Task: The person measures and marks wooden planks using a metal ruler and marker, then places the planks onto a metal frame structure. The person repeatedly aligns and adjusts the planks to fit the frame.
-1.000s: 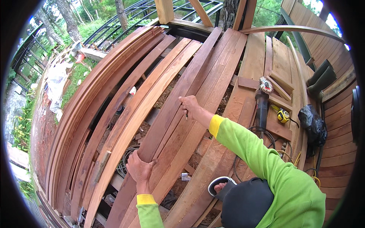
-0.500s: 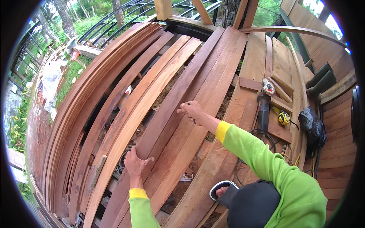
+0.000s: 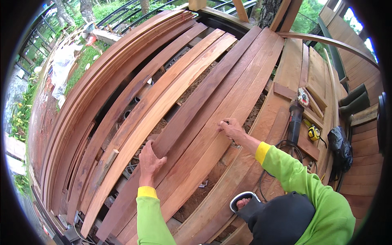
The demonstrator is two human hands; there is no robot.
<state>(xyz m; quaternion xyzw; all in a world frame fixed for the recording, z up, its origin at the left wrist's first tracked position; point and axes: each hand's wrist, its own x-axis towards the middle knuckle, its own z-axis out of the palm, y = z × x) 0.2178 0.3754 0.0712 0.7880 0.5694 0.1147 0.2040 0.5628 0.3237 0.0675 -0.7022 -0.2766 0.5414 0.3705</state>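
Both hands are over long reddish-brown planks laid side by side. My left hand (image 3: 151, 164) grips the dark wooden plank (image 3: 196, 106), its fingers over the far left edge and its thumb lying across the top. My right hand (image 3: 233, 130) hovers above the lighter plank (image 3: 241, 98) to the right. Its thumb and forefinger are pinched together, with a small dark object at the tips, too small to make out. Soil and cables show through gaps between the planks.
On the right lie an angle grinder (image 3: 295, 122), a yellow tape measure (image 3: 314, 133) and a black plastic bag (image 3: 339, 148). Dark boots (image 3: 354, 98) rest by the wooden wall. Stacked planks (image 3: 102, 77) fill the left. My sandalled foot (image 3: 244, 201) is below; open gaps lie between boards.
My right hand has moved right, away from the dark plank. My left thumb, stretched out before, now lies closer over the plank. The whole view has shifted slightly.
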